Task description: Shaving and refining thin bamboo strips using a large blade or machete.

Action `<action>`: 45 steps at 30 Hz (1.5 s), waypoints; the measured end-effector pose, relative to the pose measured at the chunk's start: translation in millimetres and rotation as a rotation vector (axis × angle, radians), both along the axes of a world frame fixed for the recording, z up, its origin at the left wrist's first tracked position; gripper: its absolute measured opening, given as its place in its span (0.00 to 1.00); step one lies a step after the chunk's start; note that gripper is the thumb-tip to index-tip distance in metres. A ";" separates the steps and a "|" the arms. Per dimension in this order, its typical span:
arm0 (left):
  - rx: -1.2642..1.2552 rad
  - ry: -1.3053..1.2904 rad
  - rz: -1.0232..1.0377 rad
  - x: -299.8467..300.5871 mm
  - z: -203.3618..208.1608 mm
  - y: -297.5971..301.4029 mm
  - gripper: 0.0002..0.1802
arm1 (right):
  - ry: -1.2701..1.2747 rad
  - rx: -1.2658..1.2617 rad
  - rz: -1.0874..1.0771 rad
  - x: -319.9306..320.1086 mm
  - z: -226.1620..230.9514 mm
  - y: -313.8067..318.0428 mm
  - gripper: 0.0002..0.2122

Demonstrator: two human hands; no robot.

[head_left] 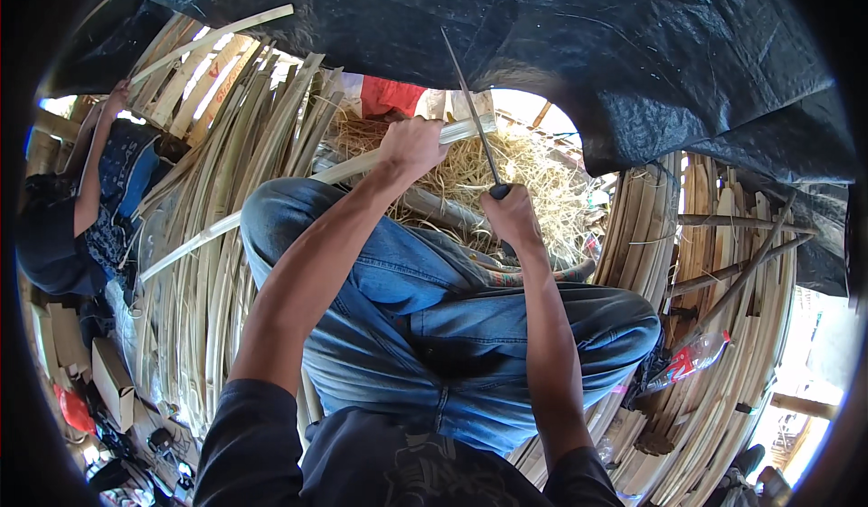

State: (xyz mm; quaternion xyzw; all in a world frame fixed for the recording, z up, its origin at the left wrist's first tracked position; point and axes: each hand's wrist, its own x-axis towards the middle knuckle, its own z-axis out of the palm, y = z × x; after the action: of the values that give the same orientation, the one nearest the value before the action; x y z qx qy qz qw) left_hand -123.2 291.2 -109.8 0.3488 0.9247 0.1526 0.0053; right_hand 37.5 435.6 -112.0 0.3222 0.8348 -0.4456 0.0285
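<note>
My left hand (413, 150) is closed around a long pale split bamboo strip (348, 167), or a few held together. The strip slants across my raised knee toward the lower left, and its short end sticks out past my fist. In my right hand (513, 216) is a knife (465, 87) with a long, narrow, dark blade, gripped by its dark handle. The blade points up and away, crossing the strip just right of my left hand; whether it cuts into the strip I cannot tell. My jeans (398, 267) are below both hands.
Pale curly shavings (542, 177) are heaped beyond my legs. Long bamboo strips (203, 276) lie at left, with more stacked strips (642, 227) at right. A plastic bottle (692, 361) lies among them. Dark sheeting (579, 46) hangs ahead. Another person (63, 236) holds a strip at far left.
</note>
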 end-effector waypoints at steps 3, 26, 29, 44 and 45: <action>-0.002 0.001 -0.019 1.1 0.0 0.3 0.13 | -0.001 -0.021 0.053 -6.4 1.6 6.3 0.15; -0.006 -0.203 0.132 -8.0 -10.5 2.5 0.10 | -0.019 -0.721 -0.150 27.5 6.4 -19.4 0.08; -0.012 -0.100 0.085 -5.3 -5.3 1.8 0.10 | 0.003 -0.790 -0.144 32.4 9.6 -19.7 0.09; -0.008 -0.139 0.080 -2.5 -4.9 4.6 0.11 | -0.052 -0.058 0.021 29.7 2.3 -6.1 0.17; -0.015 -0.153 0.091 -3.5 -4.5 4.8 0.11 | -0.055 -0.061 0.018 32.4 -0.4 -7.2 0.17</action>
State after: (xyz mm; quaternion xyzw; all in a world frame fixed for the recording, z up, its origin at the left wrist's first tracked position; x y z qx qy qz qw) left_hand -126.7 296.0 -114.3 0.2939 0.9375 0.1719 0.0714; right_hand 69.9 428.4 -112.4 0.3256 0.8227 -0.4614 0.0651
